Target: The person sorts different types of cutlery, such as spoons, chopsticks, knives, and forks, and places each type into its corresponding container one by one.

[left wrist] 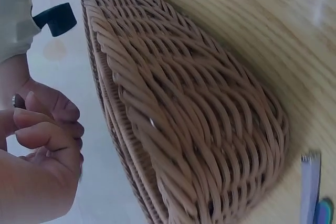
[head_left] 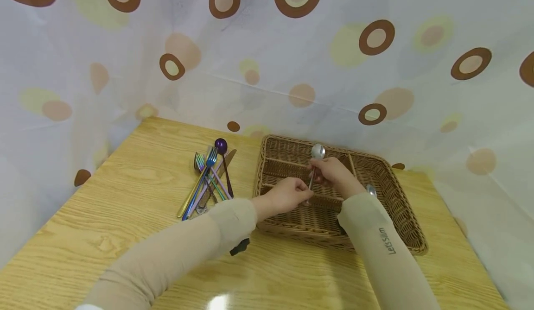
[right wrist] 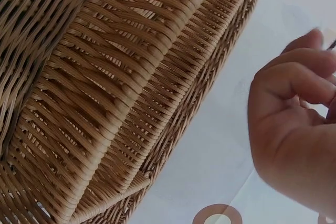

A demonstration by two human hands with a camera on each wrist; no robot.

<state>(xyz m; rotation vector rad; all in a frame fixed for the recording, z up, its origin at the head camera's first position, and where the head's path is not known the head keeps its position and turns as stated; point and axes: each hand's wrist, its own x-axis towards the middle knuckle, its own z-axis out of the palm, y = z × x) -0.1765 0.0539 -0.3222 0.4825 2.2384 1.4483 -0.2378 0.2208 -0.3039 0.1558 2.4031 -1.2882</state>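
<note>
Both hands hold one silver spoon [head_left: 318, 151] above the wicker basket [head_left: 306, 239], its bowl pointing up and away. My right hand [head_left: 333, 174] pinches it just below the bowl. Lower down, the fingers of my left hand [head_left: 288, 195] pinch the handle near its end. In the left wrist view, the left hand [left wrist: 44, 174] is close to the other hand, and the spoon is mostly hidden. The right wrist view shows the right hand [right wrist: 294, 108] with curled fingers beyond the basket's dividers. Another silver spoon [head_left: 371, 190] lies in the right compartment, partly covered by the sleeve.
Left of the basket lies a loose pile of cutlery on the wooden table [head_left: 104, 240], including a blue fork [head_left: 212, 156], a dark purple spoon [head_left: 221, 146] and a brownish knife [head_left: 230, 157]. A patterned curtain [head_left: 267, 69] hangs behind the table.
</note>
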